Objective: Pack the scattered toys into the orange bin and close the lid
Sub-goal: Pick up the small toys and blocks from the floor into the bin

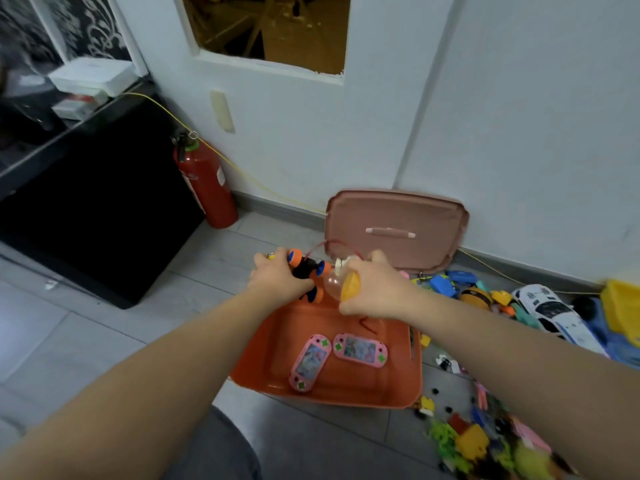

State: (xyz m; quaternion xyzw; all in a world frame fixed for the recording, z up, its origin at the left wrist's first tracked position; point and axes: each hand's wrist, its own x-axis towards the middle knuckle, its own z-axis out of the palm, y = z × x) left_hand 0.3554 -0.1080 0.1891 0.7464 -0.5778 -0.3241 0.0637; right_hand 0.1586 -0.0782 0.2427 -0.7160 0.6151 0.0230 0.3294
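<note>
Two hands meet over the far end of the orange bin (346, 393). The left hand (277, 278) curls round a black toy with orange wheels (306, 268), and the right hand (377, 289) clutches a clear-and-orange capsule (341, 284). Below the wrists, two pink handheld games (308, 362) lie inside the bin. Its lid (394, 230) leans on the wall beyond the right hand. Scattered toys, including a white car (557, 317), lie to that hand's right.

A pale wall (519, 116) is rising beyond the left hand (277, 282); a black cabinet (97, 220) is standing left of it on grey floor tiles (104, 334).
</note>
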